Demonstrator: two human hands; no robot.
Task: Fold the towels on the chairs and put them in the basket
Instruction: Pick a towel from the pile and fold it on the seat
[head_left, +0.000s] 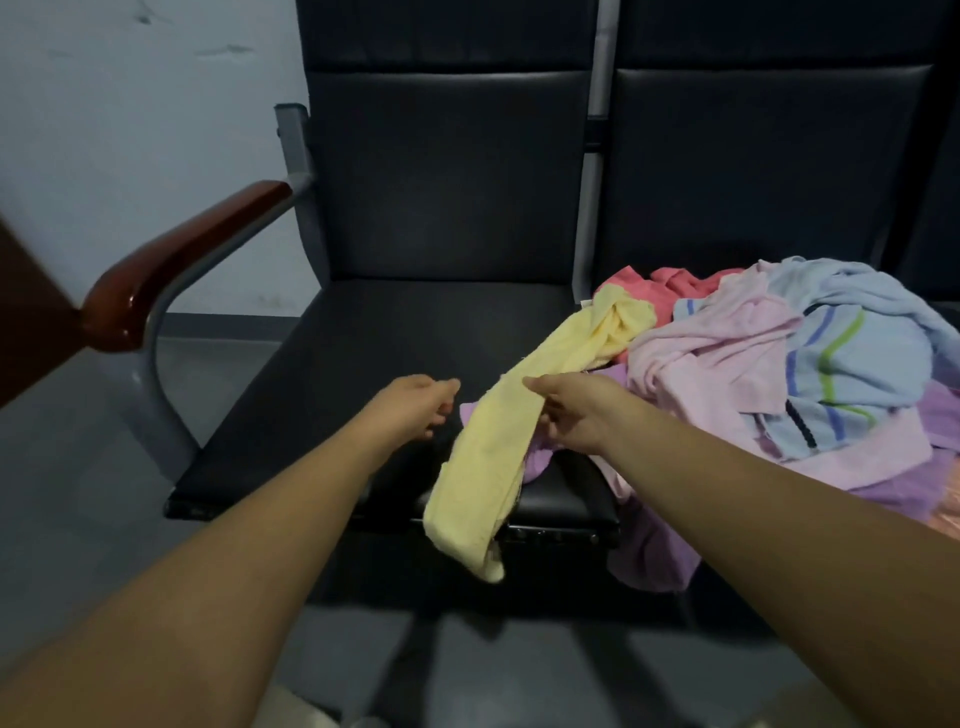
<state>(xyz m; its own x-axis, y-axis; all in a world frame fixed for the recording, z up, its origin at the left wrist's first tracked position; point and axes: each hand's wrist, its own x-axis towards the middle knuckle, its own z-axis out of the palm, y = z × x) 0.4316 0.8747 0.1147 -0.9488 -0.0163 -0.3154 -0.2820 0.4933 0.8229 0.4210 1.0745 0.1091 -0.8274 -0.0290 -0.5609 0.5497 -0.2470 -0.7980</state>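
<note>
The right hand (571, 410) grips the yellow towel (498, 441) partway along its length. One end trails back to the heap of towels (779, 364) beyond and to the right of that hand, and the other hangs below it, over the front edge of the seat (322, 374). The left hand (415, 405) sits just left of the towel, apart from it, its fingers loosely curled round nothing. The step looks like drawing this towel free to spread it. The left hand should probably take the edge nearest it. Both hands can then slide outward to the corners and lay the cloth flat on the bare seat under the left hand. Pull gently, because the far end seems caught in the heap and could drag others off. No basket is in view.
</note>
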